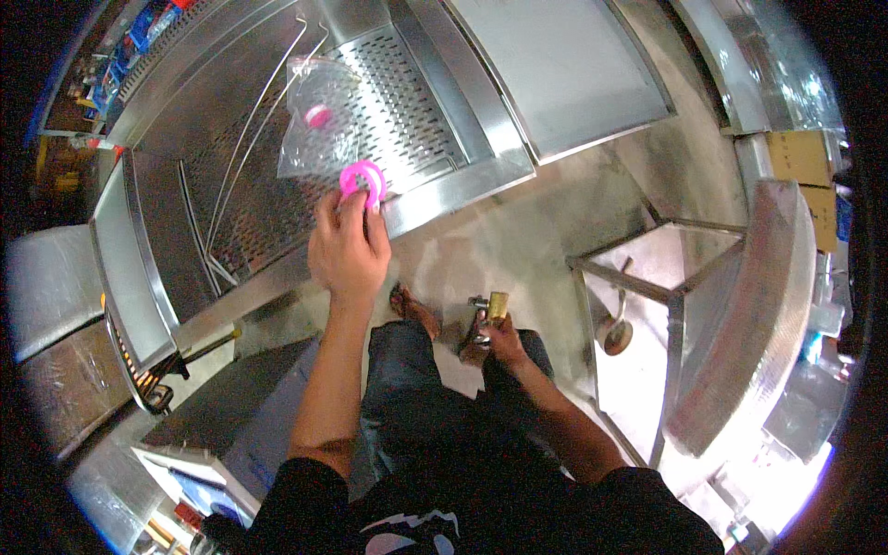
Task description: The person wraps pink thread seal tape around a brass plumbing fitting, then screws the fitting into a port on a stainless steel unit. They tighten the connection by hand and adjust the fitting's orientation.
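My left hand (350,245) reaches forward at the front edge of the steel unit, its fingers pinching a bright pink ring-shaped spool (375,176). Just beyond it, a clear plastic bag (319,153) lies on the perforated steel tray (393,79), with another small pink and white spool (318,116) inside or under it. Low over my right thigh, my right hand (504,340) is closed around a metal valve fitting (482,329) with chrome parts and a yellowish, brass-coloured piece. The fingers partly cover this fitting, so its full shape is hidden.
A long bent metal rod (262,102) lies across the tray at left. To the right stands a metal frame (673,296) with a wrapped, curved panel (740,324) beside it. Cardboard boxes (801,159) are stacked at far right. A flat steel panel (569,69) adjoins the tray.
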The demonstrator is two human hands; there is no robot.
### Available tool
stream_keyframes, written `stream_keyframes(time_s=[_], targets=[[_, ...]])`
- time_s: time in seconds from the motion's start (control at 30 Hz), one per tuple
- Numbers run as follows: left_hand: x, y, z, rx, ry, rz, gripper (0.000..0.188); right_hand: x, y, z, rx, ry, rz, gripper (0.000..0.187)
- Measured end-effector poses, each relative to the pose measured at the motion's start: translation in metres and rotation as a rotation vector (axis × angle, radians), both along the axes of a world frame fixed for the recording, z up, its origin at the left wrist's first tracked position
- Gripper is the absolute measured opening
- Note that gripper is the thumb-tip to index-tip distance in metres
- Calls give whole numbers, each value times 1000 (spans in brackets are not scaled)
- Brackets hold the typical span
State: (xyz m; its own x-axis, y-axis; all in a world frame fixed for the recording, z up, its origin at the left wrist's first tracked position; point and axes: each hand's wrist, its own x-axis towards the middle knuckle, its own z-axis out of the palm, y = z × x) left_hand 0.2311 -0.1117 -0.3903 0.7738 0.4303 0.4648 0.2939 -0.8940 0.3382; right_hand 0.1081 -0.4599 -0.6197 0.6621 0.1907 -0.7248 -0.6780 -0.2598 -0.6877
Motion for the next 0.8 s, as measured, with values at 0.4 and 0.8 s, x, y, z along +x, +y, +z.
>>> stream_keyframes(time_s=[0.4,0.8], targets=[[4,-2,-9,27,-146,-35,21,46,81,-292,-310,-149,338,38],[-2,19,-22,613,-97,59,38,122,114,-406,-860,-239,424,57]])
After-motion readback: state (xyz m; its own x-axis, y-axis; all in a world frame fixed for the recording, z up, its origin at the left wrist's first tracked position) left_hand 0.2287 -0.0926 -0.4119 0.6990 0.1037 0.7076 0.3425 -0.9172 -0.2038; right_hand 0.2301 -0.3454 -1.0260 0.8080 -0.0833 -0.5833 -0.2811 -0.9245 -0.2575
